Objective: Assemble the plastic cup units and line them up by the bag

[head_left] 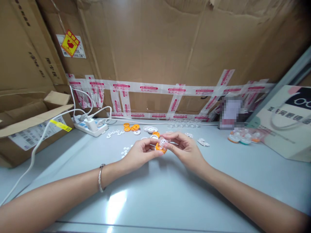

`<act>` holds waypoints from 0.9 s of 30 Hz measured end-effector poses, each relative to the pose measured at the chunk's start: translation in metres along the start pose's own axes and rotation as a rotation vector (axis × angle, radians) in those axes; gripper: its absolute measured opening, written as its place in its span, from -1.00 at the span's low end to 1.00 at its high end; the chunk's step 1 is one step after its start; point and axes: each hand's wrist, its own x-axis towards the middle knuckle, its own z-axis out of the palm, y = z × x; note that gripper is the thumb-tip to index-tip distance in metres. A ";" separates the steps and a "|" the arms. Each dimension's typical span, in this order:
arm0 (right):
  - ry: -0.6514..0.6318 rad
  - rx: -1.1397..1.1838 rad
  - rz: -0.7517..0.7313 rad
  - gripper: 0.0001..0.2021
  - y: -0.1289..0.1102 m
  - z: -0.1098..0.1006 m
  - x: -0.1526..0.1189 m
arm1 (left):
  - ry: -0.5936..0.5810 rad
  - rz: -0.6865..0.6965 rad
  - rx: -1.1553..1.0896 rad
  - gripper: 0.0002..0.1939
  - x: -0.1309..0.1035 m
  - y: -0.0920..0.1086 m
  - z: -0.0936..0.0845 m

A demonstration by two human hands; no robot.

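Near the middle of the view, my left hand [142, 151] grips an orange ring-shaped part [160, 148] between thumb and fingers. My right hand [186, 149] is closed on a small clear plastic piece [164, 141] with white bits inside, held at the top of the orange part. The two parts touch or overlap; the fingers hide exactly how they fit. Just behind the hands lie white round parts [150, 129] and orange rings [135, 127]. Small white pieces [125, 150] sit beside my left hand.
A power strip [91, 127] with white cables stands at the back left, beside an open cardboard box [36, 129]. Clear round parts [184, 123] line the back edge. Assembled orange and teal pieces [245, 137] lie right, near a white printed box [284, 126].
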 end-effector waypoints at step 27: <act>0.065 -0.083 -0.082 -0.87 0.016 0.007 -0.012 | -0.022 0.003 0.054 -0.59 0.000 -0.005 0.003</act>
